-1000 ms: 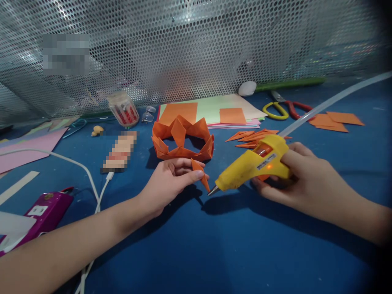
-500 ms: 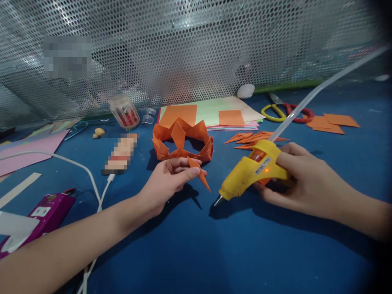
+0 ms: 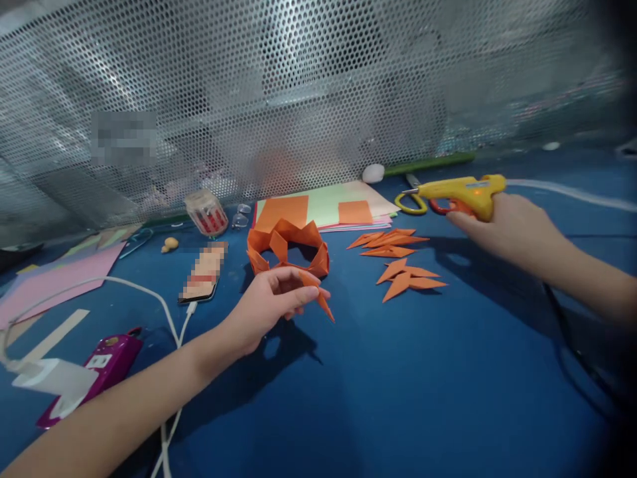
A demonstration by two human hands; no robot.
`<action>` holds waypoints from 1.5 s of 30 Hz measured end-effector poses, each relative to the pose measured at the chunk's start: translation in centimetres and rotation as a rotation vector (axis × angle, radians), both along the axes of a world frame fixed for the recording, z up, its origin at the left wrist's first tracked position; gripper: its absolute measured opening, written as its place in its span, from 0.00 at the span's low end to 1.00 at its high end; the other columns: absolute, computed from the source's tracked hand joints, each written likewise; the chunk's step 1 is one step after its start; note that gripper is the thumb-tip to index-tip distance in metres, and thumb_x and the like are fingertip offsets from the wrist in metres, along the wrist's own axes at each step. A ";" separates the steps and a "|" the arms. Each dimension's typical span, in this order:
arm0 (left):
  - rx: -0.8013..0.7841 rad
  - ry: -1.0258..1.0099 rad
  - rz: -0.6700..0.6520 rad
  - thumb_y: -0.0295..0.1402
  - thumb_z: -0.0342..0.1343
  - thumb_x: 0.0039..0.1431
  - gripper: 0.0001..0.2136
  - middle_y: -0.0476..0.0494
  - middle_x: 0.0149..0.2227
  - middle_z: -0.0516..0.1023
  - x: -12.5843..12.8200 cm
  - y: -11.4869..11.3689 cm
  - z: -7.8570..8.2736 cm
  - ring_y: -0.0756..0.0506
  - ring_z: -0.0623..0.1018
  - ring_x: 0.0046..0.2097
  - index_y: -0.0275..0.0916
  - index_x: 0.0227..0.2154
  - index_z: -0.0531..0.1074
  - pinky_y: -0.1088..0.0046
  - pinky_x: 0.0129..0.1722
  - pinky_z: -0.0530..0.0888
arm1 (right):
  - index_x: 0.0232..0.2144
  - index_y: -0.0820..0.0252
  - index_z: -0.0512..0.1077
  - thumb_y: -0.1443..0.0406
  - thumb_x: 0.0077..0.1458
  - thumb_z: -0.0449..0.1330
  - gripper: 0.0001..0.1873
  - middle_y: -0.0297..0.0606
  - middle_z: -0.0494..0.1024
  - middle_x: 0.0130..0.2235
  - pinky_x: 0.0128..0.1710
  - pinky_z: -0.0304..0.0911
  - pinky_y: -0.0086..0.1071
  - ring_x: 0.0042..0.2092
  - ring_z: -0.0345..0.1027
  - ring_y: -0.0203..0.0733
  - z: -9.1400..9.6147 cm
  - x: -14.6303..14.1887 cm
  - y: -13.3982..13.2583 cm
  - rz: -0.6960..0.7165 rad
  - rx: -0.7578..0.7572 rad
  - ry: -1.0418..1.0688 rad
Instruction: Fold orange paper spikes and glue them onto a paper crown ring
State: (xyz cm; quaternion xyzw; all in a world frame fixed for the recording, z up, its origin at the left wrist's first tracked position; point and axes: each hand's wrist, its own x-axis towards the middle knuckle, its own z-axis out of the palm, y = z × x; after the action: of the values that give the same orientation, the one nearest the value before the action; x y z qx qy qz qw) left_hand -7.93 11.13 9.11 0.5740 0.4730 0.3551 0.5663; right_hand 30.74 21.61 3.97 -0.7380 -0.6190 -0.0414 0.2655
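Note:
My left hand (image 3: 271,302) pinches a small folded orange paper spike (image 3: 318,299) just in front of an orange folded paper ring (image 3: 287,249) on the blue table. My right hand (image 3: 512,229) grips a yellow glue gun (image 3: 460,192) far to the right, its nozzle pointing left over yellow and red scissors (image 3: 409,202). A translucent glue stick trails from the gun's back. Several loose orange paper spikes (image 3: 398,255) lie between the two hands.
A stack of coloured paper sheets (image 3: 328,206) lies at the back under a perforated metal screen (image 3: 298,86). At the left are a phone (image 3: 204,279) on a white cable (image 3: 169,318), a magenta box (image 3: 97,365), pink paper (image 3: 54,279) and a small jar (image 3: 206,212).
My right hand has carried the glue gun away from the orange spike, up and to the right toward the scissors. My left hand still holds the spike. The view has shifted.

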 end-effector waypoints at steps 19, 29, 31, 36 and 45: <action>0.812 0.605 0.072 0.26 0.62 0.56 0.03 0.47 0.30 0.84 0.9 4.3 7.6 0.45 0.84 0.35 0.40 0.30 0.75 0.71 0.36 0.78 | 0.59 0.51 0.74 0.54 0.67 0.65 0.21 0.46 0.76 0.63 0.61 0.69 0.56 0.63 0.70 0.56 -0.1 -15.9 -3.0 0.998 0.228 -0.182; 0.737 0.706 0.068 0.28 0.62 0.56 0.00 0.45 0.31 0.86 0.3 4.3 8.2 0.44 0.86 0.35 0.38 0.31 0.77 0.71 0.36 0.78 | 0.71 0.49 0.61 0.53 0.66 0.65 0.35 0.49 0.72 0.68 0.59 0.67 0.58 0.62 0.66 0.60 -2.3 -18.6 -2.0 1.075 0.241 0.025; 0.729 0.721 0.073 0.28 0.62 0.55 0.01 0.45 0.32 0.86 0.2 4.4 8.4 0.44 0.86 0.36 0.38 0.30 0.78 0.71 0.36 0.78 | 0.67 0.49 0.65 0.52 0.67 0.64 0.31 0.48 0.74 0.65 0.57 0.68 0.56 0.60 0.68 0.59 -2.4 -18.7 -2.2 1.067 0.224 0.045; 0.665 0.733 0.051 0.26 0.62 0.54 0.02 0.46 0.31 0.87 0.0 4.1 8.7 0.43 0.86 0.36 0.39 0.30 0.79 0.72 0.33 0.78 | 0.51 0.58 0.74 0.52 0.69 0.62 0.18 0.42 0.78 0.51 0.52 0.70 0.48 0.50 0.72 0.48 -2.3 -18.4 -2.3 1.032 0.200 0.077; 0.631 0.823 -0.070 0.25 0.62 0.53 0.03 0.50 0.28 0.84 0.5 3.8 8.2 0.46 0.84 0.33 0.40 0.28 0.78 0.74 0.32 0.76 | 0.39 0.54 0.69 0.46 0.59 0.71 0.23 0.39 0.76 0.39 0.44 0.55 0.40 0.43 0.61 0.49 -1.7 -18.4 -3.1 1.070 0.189 0.064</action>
State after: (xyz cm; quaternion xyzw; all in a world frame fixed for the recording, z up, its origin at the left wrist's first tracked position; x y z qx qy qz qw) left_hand -7.46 14.97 17.34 0.8244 0.5070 0.2059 0.1443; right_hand 12.31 18.50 2.23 -0.2938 -0.8934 0.0664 0.3333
